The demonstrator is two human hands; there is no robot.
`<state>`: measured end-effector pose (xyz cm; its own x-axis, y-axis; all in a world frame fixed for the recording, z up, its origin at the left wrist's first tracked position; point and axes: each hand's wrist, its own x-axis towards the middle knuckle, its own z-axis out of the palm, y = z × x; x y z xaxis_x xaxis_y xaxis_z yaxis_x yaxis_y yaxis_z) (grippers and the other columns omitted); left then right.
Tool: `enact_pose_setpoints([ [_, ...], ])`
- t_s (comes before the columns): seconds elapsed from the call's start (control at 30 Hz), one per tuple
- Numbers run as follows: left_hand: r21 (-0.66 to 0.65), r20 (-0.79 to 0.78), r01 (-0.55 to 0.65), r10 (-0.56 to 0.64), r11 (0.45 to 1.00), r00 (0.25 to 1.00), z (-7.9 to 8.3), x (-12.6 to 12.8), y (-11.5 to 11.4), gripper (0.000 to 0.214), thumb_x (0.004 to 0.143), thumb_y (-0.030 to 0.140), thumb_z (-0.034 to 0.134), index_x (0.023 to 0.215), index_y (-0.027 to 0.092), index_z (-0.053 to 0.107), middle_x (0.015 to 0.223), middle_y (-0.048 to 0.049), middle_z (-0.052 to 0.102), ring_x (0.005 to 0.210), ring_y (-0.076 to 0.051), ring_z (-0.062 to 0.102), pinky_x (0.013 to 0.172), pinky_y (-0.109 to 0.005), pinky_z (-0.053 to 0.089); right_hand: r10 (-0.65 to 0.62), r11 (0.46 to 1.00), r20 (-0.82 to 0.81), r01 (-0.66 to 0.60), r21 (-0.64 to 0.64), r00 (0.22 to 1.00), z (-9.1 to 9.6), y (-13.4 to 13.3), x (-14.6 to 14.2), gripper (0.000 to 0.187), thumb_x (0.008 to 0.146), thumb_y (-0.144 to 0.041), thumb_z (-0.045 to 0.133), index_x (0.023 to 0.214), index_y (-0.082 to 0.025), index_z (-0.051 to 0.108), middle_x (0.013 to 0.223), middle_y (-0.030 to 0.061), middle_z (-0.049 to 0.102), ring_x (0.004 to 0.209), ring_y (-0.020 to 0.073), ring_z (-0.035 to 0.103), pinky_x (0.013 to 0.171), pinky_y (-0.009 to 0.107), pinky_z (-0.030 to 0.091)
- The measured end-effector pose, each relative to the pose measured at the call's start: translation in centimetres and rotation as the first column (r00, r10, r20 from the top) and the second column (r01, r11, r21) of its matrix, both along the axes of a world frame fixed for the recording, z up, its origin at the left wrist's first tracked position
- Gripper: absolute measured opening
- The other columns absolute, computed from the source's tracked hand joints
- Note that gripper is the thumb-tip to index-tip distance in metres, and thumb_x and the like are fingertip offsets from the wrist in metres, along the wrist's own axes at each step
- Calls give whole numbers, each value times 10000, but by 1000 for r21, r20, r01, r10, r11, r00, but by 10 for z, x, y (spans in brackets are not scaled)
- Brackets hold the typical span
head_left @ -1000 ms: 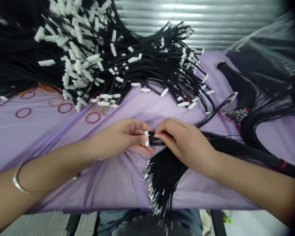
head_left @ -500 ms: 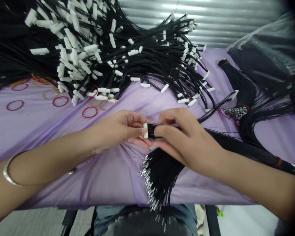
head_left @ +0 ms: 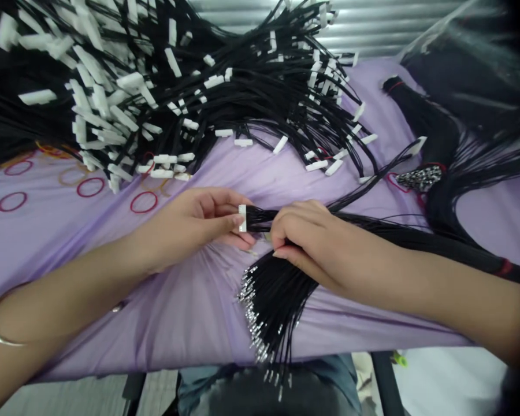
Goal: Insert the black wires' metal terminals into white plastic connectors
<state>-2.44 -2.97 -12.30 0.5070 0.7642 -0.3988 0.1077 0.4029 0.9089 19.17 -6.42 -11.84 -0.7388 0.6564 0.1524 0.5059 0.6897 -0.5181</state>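
Between the thumb and fingers of my left hand (head_left: 212,216) is a white wire connector (head_left: 242,218), pinched at its edge. Black wires (head_left: 260,218) run out of its right side toward my right hand (head_left: 312,240). That hand is closed, thumb against curled fingers, over the top of a loose bundle of black wires (head_left: 281,294) with bare metal terminals. What exactly its fingertips grip is hidden behind the fingers. The bundle's silvery ends fan down over the table's front edge.
A big heap of black wires with white connectors (head_left: 108,110) fills the back left. Red rubber bands (head_left: 144,202) lie on the purple cloth (head_left: 177,323). A tied wire bundle (head_left: 433,127) and a clear plastic bag (head_left: 472,63) are at the right.
My right hand has drawn back from the connector, its fingers curling down over the loose bundle. More wire shows between connector and hand. The whole view has shifted slightly.
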Motion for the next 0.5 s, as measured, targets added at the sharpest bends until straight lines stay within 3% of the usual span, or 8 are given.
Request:
enact_pose_setpoints([
  [0.27,51,-19,75,-74,996,997,3,1,-3,76,840,105,619,906,126,649,810,-8,695,739,-121,701,746,-188,569,-210,954,-144,235,188,967,1,2,-8,74,874,-127,491,817,-124,538,733,20,536,654,119,464,621,252,384],
  [0.4,33,34,74,-75,997,997,2,1,-1,90,840,114,631,926,126,652,820,-26,712,735,-127,707,727,-192,577,-224,882,-132,258,394,966,-6,8,-14,137,901,-158,482,813,-120,580,703,30,554,663,147,481,650,282,397],
  [0.5,3,46,90,-90,996,995,0,-1,2,86,851,95,612,919,126,655,800,-23,712,732,-121,706,708,-180,580,-225,859,-92,243,451,970,-9,11,-17,177,909,-160,469,792,-108,592,717,53,579,693,164,509,667,291,407],
])
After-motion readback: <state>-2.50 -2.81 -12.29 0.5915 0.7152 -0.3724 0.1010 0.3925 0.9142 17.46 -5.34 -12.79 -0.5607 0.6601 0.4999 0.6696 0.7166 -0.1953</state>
